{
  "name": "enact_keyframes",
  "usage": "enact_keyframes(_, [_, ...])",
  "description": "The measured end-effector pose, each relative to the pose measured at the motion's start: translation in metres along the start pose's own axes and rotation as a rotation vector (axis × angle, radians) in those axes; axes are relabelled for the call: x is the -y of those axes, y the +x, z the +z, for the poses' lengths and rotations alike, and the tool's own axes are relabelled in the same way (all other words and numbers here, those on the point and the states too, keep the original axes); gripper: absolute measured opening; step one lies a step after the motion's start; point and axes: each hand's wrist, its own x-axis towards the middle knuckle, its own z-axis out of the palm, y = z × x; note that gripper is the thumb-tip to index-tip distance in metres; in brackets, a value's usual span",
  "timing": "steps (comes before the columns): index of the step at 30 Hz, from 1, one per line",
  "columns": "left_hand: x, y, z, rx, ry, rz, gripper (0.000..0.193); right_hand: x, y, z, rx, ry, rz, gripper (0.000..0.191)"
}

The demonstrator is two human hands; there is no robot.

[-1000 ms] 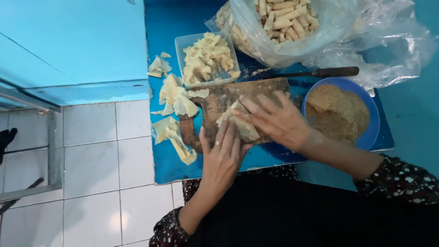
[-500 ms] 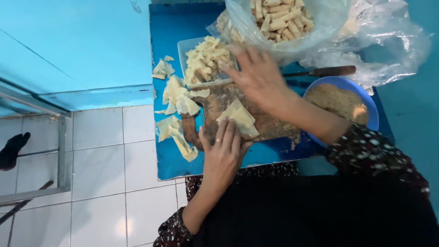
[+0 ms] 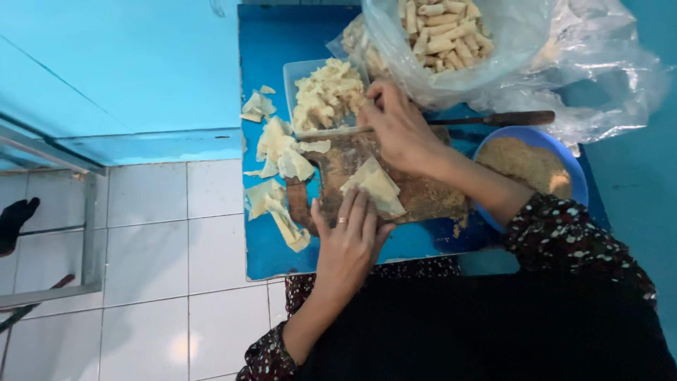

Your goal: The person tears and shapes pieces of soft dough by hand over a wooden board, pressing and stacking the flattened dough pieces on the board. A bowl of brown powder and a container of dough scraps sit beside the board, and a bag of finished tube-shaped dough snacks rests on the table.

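The right hand (image 3: 398,127) hides its fingertips' grip; the plastic bag (image 3: 493,49) runs off the top edge.

Two clear packs share our blue table's far end.

We see a clear plastic bag (image 3: 493,49), crumpled and open-mouthed, holding pale rolled pieces at the top right, and just left of it a clear rectangular plastic tub (image 3: 300,77) heaped with pale wrapper pieces. We spot no labels, signs or screens.
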Motion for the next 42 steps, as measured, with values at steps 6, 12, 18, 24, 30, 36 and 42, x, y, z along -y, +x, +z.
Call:
enact_keyframes(6, [0.002, 0.002, -0.003, 0.019, -0.006, 0.017, 0.051, 0.012, -0.036, -0.027, 0.034, 0.271, -0.127, 0.022])
enact_keyframes(12, [0.002, 0.003, -0.003, 0.019, -0.002, 0.029, 0.052, 0.026, -0.102, -0.028, 0.112, -0.436, -0.260, 0.060])
enact_keyframes(18, [-0.004, 0.000, 0.000, 0.038, 0.032, 0.017, 0.051, 0.016, -0.080, -0.030, 0.080, -0.599, -0.216, 0.060])
enact_keyframes(24, [-0.006, -0.004, -0.006, 0.051, -0.057, -0.029, 0.053, -0.010, -0.114, -0.103, 0.002, 0.085, 0.093, 0.050])
enact_keyframes(30, [-0.001, -0.004, -0.003, 0.047, -0.127, -0.068, 0.041, -0.003, -0.172, -0.091, 0.033, -0.133, 0.435, 0.036])
enact_keyframes(36, [0.006, -0.005, -0.010, -0.058, -0.070, -0.270, 0.028, -0.018, -0.196, -0.087, 0.105, 0.187, 0.410, 0.045])
enact_keyframes(42, [0.005, 0.003, -0.012, -0.039, -0.028, -0.326, 0.023, -0.014, -0.199, -0.070, 0.105, -0.044, 0.474, 0.038])
